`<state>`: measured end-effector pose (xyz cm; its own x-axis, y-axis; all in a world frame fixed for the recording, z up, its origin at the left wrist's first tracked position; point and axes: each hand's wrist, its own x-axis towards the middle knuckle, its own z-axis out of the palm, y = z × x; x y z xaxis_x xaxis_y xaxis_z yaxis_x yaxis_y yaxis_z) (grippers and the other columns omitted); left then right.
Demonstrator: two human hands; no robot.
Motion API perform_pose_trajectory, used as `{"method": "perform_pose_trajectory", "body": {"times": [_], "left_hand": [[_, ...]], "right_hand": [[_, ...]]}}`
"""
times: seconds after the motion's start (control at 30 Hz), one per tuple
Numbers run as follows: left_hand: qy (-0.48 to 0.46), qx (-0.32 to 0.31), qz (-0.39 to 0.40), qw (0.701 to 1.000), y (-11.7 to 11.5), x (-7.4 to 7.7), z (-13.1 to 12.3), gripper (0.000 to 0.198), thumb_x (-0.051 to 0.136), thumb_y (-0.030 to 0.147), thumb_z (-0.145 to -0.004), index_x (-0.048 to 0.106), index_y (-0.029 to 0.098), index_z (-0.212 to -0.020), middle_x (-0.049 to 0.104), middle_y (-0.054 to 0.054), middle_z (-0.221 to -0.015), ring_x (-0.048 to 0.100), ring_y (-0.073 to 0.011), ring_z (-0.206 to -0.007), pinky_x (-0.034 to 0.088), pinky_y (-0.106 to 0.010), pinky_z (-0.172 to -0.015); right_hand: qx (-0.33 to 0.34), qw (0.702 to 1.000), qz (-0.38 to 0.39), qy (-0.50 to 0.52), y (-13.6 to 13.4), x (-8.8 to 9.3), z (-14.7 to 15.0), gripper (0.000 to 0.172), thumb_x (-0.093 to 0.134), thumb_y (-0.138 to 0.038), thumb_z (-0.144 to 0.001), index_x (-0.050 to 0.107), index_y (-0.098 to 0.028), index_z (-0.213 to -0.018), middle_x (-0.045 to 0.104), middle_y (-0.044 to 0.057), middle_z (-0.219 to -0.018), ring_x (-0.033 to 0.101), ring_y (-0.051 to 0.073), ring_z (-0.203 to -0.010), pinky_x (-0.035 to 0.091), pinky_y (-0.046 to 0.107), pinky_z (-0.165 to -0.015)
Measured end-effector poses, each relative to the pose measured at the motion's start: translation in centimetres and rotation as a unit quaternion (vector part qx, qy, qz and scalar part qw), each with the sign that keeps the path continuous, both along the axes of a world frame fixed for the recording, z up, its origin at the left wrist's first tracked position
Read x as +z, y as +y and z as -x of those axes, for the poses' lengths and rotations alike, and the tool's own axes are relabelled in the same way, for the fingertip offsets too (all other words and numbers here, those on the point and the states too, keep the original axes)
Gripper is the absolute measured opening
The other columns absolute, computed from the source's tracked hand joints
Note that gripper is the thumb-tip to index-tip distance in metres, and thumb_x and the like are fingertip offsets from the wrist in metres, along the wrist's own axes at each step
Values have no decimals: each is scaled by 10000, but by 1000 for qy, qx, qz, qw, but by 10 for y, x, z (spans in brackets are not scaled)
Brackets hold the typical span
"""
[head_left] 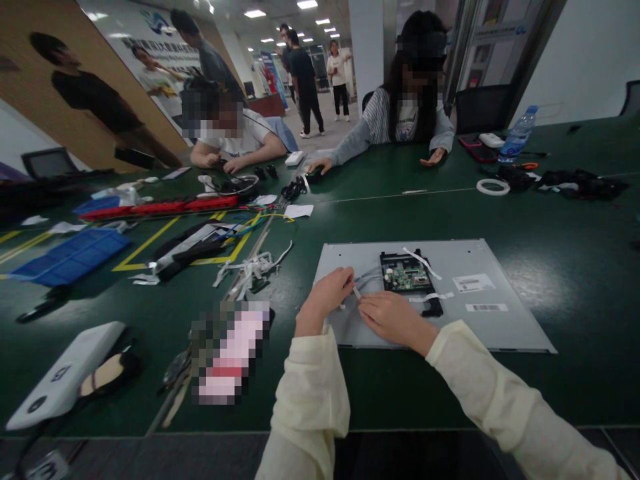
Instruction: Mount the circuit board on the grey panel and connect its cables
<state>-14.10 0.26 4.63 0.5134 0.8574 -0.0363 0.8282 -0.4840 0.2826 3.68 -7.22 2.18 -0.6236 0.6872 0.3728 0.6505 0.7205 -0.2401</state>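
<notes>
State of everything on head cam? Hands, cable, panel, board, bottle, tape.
left hand: fingers pinched on the white cable
right hand: palm down on the grey panel, fingertips at the cable, grip unclear
white cable: one end lifted between the hands
grey panel: flat on the table
circuit board: uncovered, set in the panel
water bottle: upright, capped
tape roll: lying flat

Long sleeves on both arms, pale cream-yellow, soft plain cloth, no print. Left sleeve (310, 400) was loose, bunched in deep folds at cuff. Right sleeve (500, 400) was smoother, lightly creased, plain cuff at wrist. Left hand (325, 297) and right hand (395, 319) were bare.
</notes>
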Motion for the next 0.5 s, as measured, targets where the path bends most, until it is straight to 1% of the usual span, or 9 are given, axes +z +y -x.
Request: {"method": "perform_pose_trajectory", "body": {"times": [0.1,0.17,0.27,0.33,0.4,0.47,0.5], "left_hand": [[-14,6,-6,1000,2,0,2,107,482,290,-886,540,202,-866,601,-20,-802,553,-152,-727,358,-233,-634],[-9,38,-25,999,3,1,4,200,442,347,-915,554,200,-839,618,-28,-780,566,-156,-724,345,-235,-623],[10,125,-91,988,3,4,5,329,350,409,-952,576,200,-837,636,-45,-763,582,-164,-706,312,-247,-598],[16,172,-130,976,2,6,6,365,311,417,-964,588,201,-867,643,-51,-757,589,-167,-703,299,-250,-592],[17,200,-149,968,2,8,5,365,303,404,-968,598,204,-886,653,-53,-760,597,-166,-711,295,-249,-594],[16,214,-156,964,3,9,4,342,321,384,-964,606,209,-892,664,-52,-769,604,-166,-723,293,-248,-595],[14,219,-159,963,3,9,4,332,331,376,-961,610,211,-890,668,-50,-771,606,-166,-726,292,-248,-596]], "right_hand": [[-1,1000,-13,2,-4,1,0,212,466,-221,-913,664,-149,-890,676,84,-906,603,179,-905,400,376,-950],[21,999,-30,3,-9,1,1,234,463,-246,-916,661,-151,-837,668,80,-857,596,177,-869,400,377,-936],[77,996,-45,-4,-19,0,5,278,441,-270,-927,640,-155,-770,644,62,-758,579,161,-757,448,314,-772],[108,993,-41,-5,-24,1,9,292,422,-285,-935,626,-166,-763,628,46,-715,562,152,-700,442,290,-682],[142,989,-28,5,-26,3,12,275,420,-309,-935,631,-169,-828,638,50,-768,568,154,-748,447,287,-693],[184,983,-14,15,-27,7,13,263,451,-345,-917,634,-162,-965,649,76,-943,569,172,-911,457,310,-798],[201,979,-7,17,-26,9,13,288,476,-364,-901,624,-160,-1041,630,90,-1061,543,189,-1021,446,331,-871]]}}
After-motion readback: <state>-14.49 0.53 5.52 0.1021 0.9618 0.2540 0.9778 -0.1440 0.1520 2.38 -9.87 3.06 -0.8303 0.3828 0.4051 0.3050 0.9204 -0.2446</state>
